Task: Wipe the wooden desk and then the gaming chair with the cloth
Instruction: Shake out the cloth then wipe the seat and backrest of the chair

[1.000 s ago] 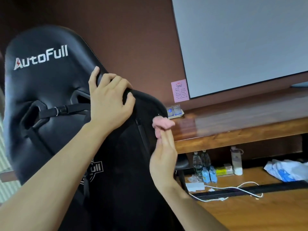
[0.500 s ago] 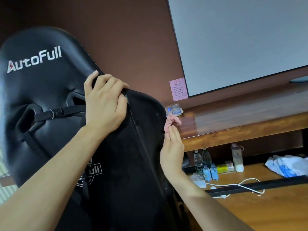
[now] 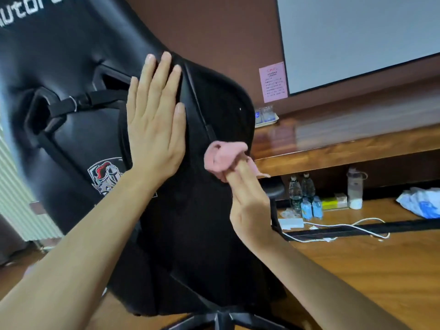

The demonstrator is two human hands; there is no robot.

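I see the gaming chair (image 3: 71,67) from behind. Its long axis leans: the headrest points up and to the left, and the star base sits low, below my wrists. My left hand (image 3: 154,129) lies flat on the back of the chair, with fingers straight and close together, holding nothing. The fingertips (image 3: 164,58) reach the edge of the side wing.

My right hand (image 3: 250,206) is seen from the edge, with the fingers almost straight. Their tips pinch the pink cloth (image 3: 221,156). The cloth is bunched into a short roll whose long axis goes about left to right, and it touches the chair's side edge, to the right of my left thumb.

Beyond the right fingers is the wooden desk (image 3: 333,144), with a small tray (image 3: 265,117) on it. Below the desk stand water bottles (image 3: 297,196), a white cable (image 3: 345,226) and a plastic bag (image 3: 421,203). The chair's wing stands between me and the near end of the desk. A pink note (image 3: 273,82) hangs on the wall.
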